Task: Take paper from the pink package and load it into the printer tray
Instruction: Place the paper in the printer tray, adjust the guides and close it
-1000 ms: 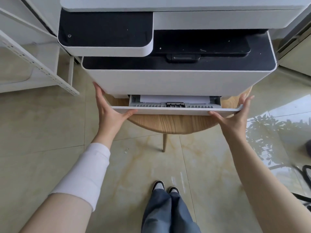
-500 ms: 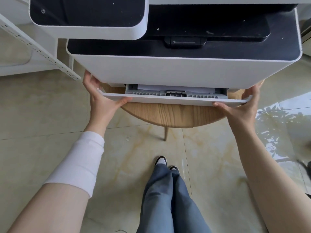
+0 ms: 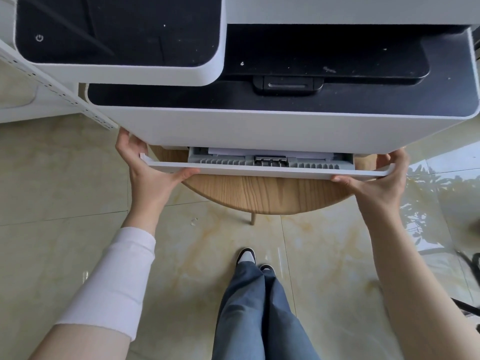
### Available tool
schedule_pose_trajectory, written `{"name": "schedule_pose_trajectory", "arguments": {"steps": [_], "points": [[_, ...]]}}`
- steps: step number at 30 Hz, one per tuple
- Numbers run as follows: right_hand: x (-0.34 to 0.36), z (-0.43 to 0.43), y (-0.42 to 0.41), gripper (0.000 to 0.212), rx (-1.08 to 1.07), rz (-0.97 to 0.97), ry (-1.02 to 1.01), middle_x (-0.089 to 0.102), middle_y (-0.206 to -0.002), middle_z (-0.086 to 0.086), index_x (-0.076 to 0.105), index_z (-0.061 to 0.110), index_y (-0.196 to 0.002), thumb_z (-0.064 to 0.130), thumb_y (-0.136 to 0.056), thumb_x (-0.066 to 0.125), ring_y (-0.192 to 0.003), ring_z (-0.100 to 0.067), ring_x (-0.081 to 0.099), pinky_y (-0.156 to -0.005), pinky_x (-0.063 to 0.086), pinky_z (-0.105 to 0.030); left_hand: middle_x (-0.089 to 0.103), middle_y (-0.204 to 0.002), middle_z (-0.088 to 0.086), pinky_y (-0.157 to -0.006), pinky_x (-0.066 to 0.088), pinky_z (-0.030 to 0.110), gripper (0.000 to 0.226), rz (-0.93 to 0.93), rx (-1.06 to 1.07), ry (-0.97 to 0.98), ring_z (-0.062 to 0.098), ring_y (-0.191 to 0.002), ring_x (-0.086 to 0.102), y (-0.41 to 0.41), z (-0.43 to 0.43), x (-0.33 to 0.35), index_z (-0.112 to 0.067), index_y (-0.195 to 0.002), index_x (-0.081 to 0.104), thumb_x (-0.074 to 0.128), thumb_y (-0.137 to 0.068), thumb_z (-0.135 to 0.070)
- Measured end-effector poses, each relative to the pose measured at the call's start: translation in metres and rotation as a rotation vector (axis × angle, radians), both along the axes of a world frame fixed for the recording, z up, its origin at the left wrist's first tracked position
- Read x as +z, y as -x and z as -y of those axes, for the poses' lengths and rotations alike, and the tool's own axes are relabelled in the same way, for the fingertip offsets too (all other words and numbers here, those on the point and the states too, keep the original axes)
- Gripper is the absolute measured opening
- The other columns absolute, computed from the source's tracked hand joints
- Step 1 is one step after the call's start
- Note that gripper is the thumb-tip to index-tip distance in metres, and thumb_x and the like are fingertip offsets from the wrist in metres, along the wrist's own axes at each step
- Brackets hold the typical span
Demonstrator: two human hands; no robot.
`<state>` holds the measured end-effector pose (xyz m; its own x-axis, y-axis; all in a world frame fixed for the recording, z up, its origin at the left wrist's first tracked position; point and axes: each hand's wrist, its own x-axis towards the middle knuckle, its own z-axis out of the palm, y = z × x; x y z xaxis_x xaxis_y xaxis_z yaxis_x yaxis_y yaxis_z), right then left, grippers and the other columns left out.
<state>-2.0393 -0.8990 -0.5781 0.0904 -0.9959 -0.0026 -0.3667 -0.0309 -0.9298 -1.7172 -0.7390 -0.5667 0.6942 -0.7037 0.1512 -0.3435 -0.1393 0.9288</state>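
Paper (image 3: 270, 153) already lay in the tray (image 3: 267, 170), which stood almost fully home under the printer (image 3: 259, 131), so by my reading only the last push remained. Left hand (image 3: 148, 172) and right hand (image 3: 376, 180) each gripped an end of the tray's front lip. Compared with a second before, less tray showed and the view sat closer.
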Motion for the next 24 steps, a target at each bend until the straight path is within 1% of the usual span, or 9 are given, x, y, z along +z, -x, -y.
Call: {"name": "schedule_pose_trajectory", "arguments": {"steps": [3, 6, 8, 10, 14, 16, 18, 20, 24], "points": [[-0.002, 0.001, 0.001, 0.094, -0.013, -0.009, 0.007, 0.040, -0.099, 0.022, 0.040, 0.020, -0.120, 0.034, -0.040, 0.088, -0.088, 0.018, 0.041, -0.081, 0.035, -0.001, 0.028, -0.145, 0.017, -0.114, 0.030, 0.045, 0.120, -0.005, 0.001, 0.004, 0.020, -0.133, 0.036, 0.000, 0.000, -0.002, -0.004, -0.138, 0.006, 0.090, -0.054, -0.021], [-0.001, 0.002, -0.007, 0.087, -0.066, 0.026, 0.018, 0.038, -0.094, 0.021, 0.038, 0.024, -0.108, 0.043, -0.037, 0.085, -0.088, 0.006, 0.042, -0.080, 0.038, -0.009, 0.033, -0.141, 0.019, -0.111, 0.034, 0.040, 0.115, 0.004, 0.028, 0.030, 0.021, -0.129, 0.041, 0.002, 0.004, -0.001, -0.001, -0.136, 0.010, 0.089, -0.055, -0.022], [0.000, 0.005, -0.015, 0.079, -0.117, 0.109, 0.008, 0.040, -0.092, 0.017, 0.038, 0.027, -0.100, 0.041, -0.038, 0.084, -0.087, -0.005, 0.044, -0.078, 0.040, -0.015, 0.036, -0.139, 0.021, -0.110, 0.036, 0.041, 0.111, -0.001, 0.065, 0.060, 0.023, -0.127, 0.043, 0.003, 0.010, -0.001, 0.003, -0.133, 0.014, 0.089, -0.055, -0.023], [-0.001, 0.008, -0.020, 0.074, -0.146, 0.205, 0.002, 0.043, -0.092, 0.013, 0.036, 0.031, -0.093, 0.035, -0.039, 0.086, -0.087, -0.007, 0.047, -0.076, 0.042, -0.015, 0.037, -0.139, 0.019, -0.109, 0.037, 0.039, 0.109, -0.026, 0.099, 0.081, 0.022, -0.126, 0.044, 0.001, 0.015, -0.002, 0.004, -0.131, 0.017, 0.090, -0.055, -0.022], [-0.003, 0.010, -0.023, 0.074, -0.151, 0.272, 0.006, 0.047, -0.095, 0.012, 0.036, 0.030, -0.093, 0.030, -0.039, 0.087, -0.090, -0.003, 0.051, -0.076, 0.043, -0.011, 0.041, -0.138, 0.012, -0.108, 0.040, 0.032, 0.101, -0.070, 0.133, 0.053, 0.015, -0.124, 0.047, -0.003, 0.017, -0.005, -0.011, -0.130, 0.030, 0.090, -0.051, -0.029], [-0.005, 0.011, -0.023, 0.074, -0.170, 0.277, 0.006, 0.048, -0.095, 0.014, 0.036, 0.029, -0.092, 0.031, -0.038, 0.087, -0.092, -0.006, 0.053, -0.078, 0.045, -0.013, 0.042, -0.135, 0.013, -0.105, 0.043, 0.033, 0.092, -0.064, 0.159, 0.032, 0.016, -0.122, 0.049, -0.004, 0.018, -0.007, -0.023, -0.122, 0.038, 0.089, -0.048, -0.040], [-0.005, 0.012, -0.023, 0.075, -0.182, 0.266, 0.003, 0.049, -0.096, 0.014, 0.036, 0.031, -0.091, 0.031, -0.037, 0.088, -0.097, -0.011, 0.054, -0.082, 0.047, -0.019, 0.043, -0.133, 0.013, -0.104, 0.044, 0.035, 0.083, -0.065, 0.179, 0.021, 0.018, -0.120, 0.049, -0.005, 0.019, -0.009, -0.034, -0.113, 0.040, 0.089, -0.046, -0.042], [-0.005, 0.014, -0.023, 0.075, -0.189, 0.234, 0.002, 0.048, -0.097, 0.014, 0.035, 0.033, -0.090, 0.030, -0.038, 0.089, -0.099, -0.013, 0.053, -0.084, 0.048, -0.025, 0.043, -0.133, 0.012, -0.103, 0.044, 0.036, 0.084, -0.074, 0.196, 0.018, 0.018, -0.121, 0.049, -0.007, 0.020, -0.011, -0.034, -0.112, 0.040, 0.090, -0.045, -0.041], [-0.004, 0.018, -0.024, 0.074, -0.218, 0.193, -0.009, 0.046, -0.097, 0.013, 0.033, 0.033, -0.087, 0.029, -0.038, 0.089, -0.100, -0.012, 0.051, -0.085, 0.049, -0.027, 0.044, -0.132, 0.009, -0.101, 0.046, 0.035, 0.087, -0.096, 0.234, 0.022, 0.015, -0.118, 0.050, -0.006, 0.023, -0.012, -0.026, -0.112, 0.037, 0.089, -0.043, -0.036]]}}
